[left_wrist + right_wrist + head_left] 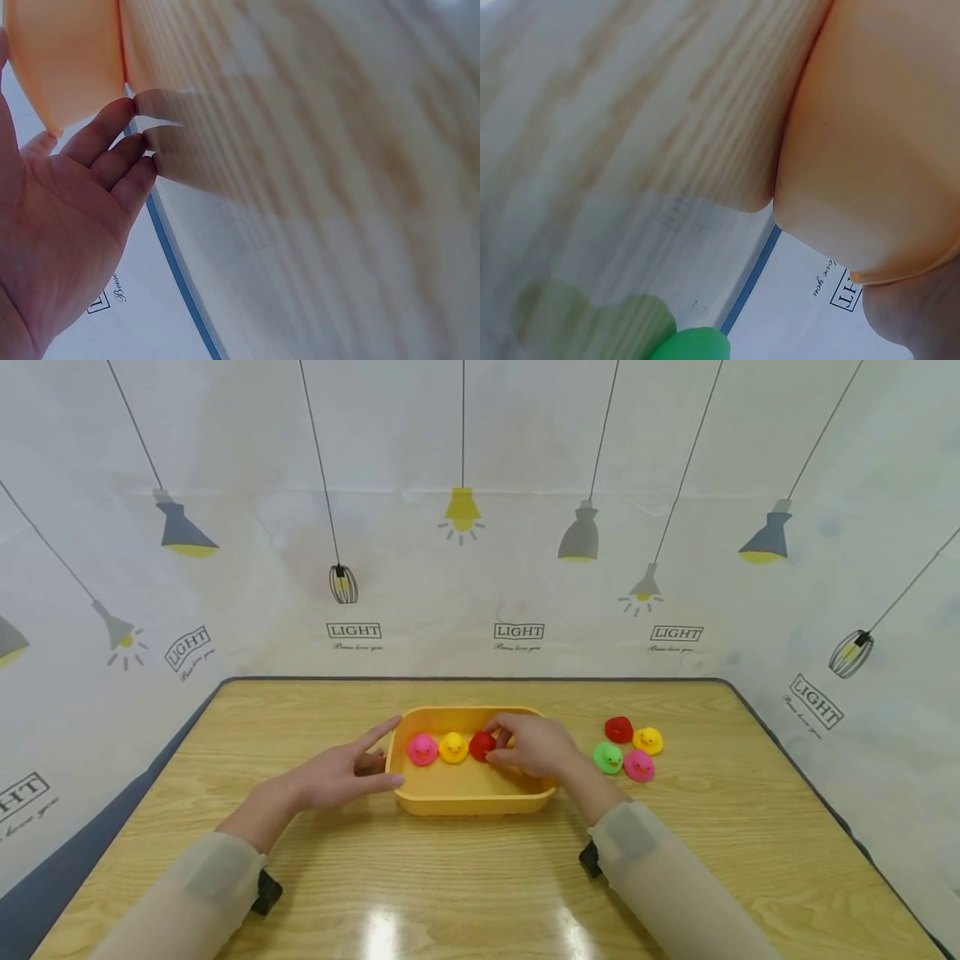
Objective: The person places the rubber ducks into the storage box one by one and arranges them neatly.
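Note:
A yellow-orange plastic tub (472, 806) stands on the wooden table. Inside it, a pink rubber duck (423, 749), a yellow rubber duck (453, 747) and a red rubber duck (481, 745) form a row. My right hand (536, 745) reaches over the tub's right side and pinches the red duck between thumb and fingers. At the tub's left end, my left hand (333, 777) rests with thumb and index finger spread along the rim. In the left wrist view, the other fingers of the left hand (75, 195) are loosely bent beside the tub wall.
Right of the tub lie a second red duck (619, 729), a second yellow duck (648, 741), a green duck (608, 757) and a second pink duck (639, 766), close together. A lamp-patterned backdrop (420, 593) surrounds the table's far and side edges.

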Motion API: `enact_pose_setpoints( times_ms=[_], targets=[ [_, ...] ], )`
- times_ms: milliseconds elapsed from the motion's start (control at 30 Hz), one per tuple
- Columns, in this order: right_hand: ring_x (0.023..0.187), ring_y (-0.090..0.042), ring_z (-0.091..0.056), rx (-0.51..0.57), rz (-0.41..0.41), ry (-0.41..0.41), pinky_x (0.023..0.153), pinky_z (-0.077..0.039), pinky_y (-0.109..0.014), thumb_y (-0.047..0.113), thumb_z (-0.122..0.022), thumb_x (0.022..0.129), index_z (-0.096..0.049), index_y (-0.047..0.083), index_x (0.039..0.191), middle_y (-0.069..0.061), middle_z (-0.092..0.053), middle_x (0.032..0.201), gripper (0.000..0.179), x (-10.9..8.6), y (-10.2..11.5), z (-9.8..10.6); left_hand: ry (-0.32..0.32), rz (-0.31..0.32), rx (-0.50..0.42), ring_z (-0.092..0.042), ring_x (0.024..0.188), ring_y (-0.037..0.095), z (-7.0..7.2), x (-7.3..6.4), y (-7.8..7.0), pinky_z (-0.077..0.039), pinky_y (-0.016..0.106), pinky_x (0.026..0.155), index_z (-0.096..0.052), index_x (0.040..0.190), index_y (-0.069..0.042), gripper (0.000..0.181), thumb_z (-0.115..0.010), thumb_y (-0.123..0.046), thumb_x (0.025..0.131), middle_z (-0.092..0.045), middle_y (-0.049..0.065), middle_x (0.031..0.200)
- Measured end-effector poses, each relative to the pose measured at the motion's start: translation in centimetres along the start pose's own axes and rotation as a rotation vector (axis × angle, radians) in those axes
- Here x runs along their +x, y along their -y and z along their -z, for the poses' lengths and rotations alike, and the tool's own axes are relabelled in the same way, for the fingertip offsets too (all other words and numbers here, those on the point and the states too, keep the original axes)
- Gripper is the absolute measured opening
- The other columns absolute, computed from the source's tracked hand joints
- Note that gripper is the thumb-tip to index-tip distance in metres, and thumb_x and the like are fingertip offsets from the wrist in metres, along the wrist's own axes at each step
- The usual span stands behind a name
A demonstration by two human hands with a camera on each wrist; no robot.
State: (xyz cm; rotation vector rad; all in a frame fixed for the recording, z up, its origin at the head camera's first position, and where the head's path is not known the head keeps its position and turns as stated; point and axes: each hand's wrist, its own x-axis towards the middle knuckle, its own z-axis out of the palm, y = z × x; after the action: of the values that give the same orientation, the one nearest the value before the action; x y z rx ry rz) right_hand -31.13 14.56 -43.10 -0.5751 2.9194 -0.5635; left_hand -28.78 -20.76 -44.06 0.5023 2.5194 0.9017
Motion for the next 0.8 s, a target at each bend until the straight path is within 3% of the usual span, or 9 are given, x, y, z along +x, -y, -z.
enact_pose_setpoints(
  times_ms=[800],
  targets=[
    [0.082,-0.011,-0.061,0.005,-0.001,-0.029,0.081,-0.05,-0.032,0.038,-0.084,0.099,-0.073,0.025,0.126,0.012,-0.071,0.096,0.033,-0.09,-0.04,-0.16,0.002,-0.005,-0.002,-0.046,0.158,0.046,-0.06,-0.17,-0.41,-0.035,0.075,0.126,-0.005,0.174,-0.053,0.098,-0.066,-0.073,0.099,-0.053,0.02,0.167]
  ],
)
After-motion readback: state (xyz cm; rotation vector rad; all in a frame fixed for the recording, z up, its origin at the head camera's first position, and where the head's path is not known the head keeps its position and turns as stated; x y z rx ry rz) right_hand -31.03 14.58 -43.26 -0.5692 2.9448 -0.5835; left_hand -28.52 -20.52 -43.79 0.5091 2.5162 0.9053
